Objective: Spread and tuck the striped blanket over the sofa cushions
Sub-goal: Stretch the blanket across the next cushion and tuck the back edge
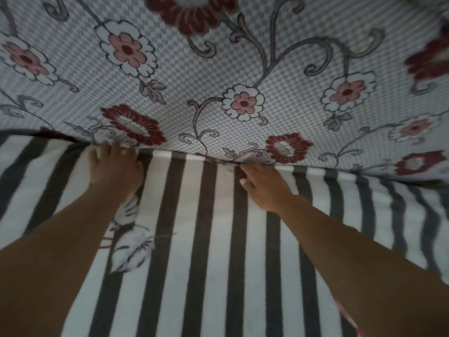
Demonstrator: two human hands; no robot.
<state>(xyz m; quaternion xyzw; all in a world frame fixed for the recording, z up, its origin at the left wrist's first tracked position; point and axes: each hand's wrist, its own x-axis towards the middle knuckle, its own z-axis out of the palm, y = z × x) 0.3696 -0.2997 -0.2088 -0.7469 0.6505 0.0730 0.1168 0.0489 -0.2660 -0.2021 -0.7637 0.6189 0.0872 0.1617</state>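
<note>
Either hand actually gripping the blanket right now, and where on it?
No clear grip. Both the left hand and right hand press the striped blanket's far edge into the crease under the floral backrest.

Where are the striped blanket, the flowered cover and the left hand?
Striped blanket (218, 251): head view, on a white stripe mid-seat.
Flowered cover (194, 76): head view, on bare checked cloth between flowers.
Left hand (116, 166): head view, on the hand's back.
</note>
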